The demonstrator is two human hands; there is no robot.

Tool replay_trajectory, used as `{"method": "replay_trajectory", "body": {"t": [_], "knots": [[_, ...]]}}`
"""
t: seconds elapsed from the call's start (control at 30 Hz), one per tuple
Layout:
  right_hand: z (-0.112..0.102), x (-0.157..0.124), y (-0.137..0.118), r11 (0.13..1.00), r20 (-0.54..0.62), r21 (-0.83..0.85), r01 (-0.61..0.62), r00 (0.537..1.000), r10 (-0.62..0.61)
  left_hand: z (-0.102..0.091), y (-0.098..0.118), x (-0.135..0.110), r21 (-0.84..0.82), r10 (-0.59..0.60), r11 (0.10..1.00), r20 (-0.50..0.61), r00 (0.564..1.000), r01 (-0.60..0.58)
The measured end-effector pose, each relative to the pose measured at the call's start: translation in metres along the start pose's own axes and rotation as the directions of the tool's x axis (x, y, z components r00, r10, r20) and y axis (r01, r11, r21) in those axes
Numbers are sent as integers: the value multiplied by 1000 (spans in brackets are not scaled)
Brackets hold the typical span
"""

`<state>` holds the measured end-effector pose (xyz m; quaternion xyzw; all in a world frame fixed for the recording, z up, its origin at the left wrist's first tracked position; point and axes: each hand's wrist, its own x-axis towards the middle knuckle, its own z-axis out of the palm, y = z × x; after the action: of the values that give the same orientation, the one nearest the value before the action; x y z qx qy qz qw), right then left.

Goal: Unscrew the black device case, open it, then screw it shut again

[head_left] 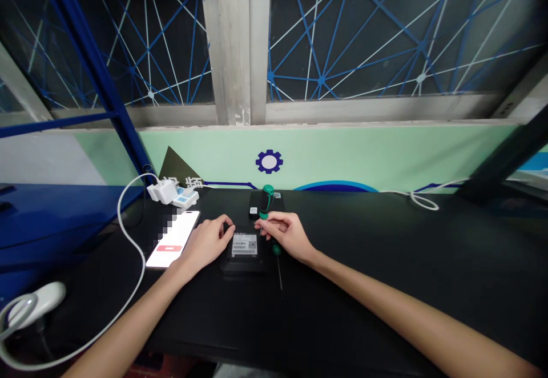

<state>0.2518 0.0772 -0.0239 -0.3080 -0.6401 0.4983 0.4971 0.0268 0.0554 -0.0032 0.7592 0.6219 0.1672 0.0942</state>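
A black box-shaped device [245, 246] with a white printed label lies on the black table. The curled fingers and thumb of my left hand [212, 238] hold it at its upper left edge. At its upper right corner, my right hand [286, 232] pinches a green-and-black screwdriver [268, 198] low down, near the shaft. The handle points up and the shaft down at the device; the tip is hard to make out. A second green-handled screwdriver [277, 250] lies partly under my right hand, its thin shaft pointing toward me.
Behind the screwdriver sits another black device [256, 205] with small labels. A lit phone [173, 244] lies beside my left forearm. White plugs [165, 190] and a white cable [143, 258] run along the left. A white rounded device [49, 298] is at the lower left; another cable [423, 201] lies back right.
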Motion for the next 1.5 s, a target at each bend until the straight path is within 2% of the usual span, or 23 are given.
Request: {"method": "replay_trajectory", "body": {"t": [0.43, 1.23, 1.5], "knots": [[3, 0, -3, 998, -45, 33, -50, 998, 52, 1, -1, 0, 11, 6, 1000, -11, 1000, -6], [1, -1, -2, 1000, -4, 13, -4, 1000, 4, -2, 1, -1, 20, -3, 1000, 17, 1000, 2], [4, 1, -5, 998, -34, 38, -59, 998, 60, 1, 5, -2, 80, -8, 997, -10, 1000, 9]]}}
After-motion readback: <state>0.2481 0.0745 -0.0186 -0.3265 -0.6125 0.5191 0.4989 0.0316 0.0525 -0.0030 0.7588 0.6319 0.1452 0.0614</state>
